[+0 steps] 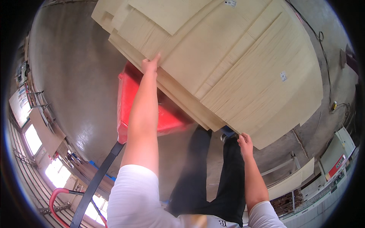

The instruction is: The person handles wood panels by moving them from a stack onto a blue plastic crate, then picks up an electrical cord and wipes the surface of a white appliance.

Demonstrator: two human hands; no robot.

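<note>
a wide stack of pale veneer sheets (235, 72) fills the upper middle of the view, lying on a red pallet truck (131, 98) whose long black handle (97, 178) runs down toward the lower left over a smooth grey concrete floor (76, 76). the sheets are large, thin and flat, with ragged, uneven edges where they overlap; they look light one by one but floppy and easy to crack or split along the grain, so a sheet is best taken at two well-spread points on its near edge and kept level, not by one corner. the stack as a whole would be heavy

a thin black cable (323, 53) snakes across the floor at the far right, and more pale boards (292, 178) lean low on the right

the left hand (151, 64) reaches far out, arm straight, its fingers curled over the near edge of the stack at the left side, thumb on top, gripping the sheet edge. the right hand (245, 141) sits much closer to the body, at the lower corner of the stack, fingers hooked on or under the edge; how tightly it closes i cannot tell. the two hands are well apart along the same edge
</note>
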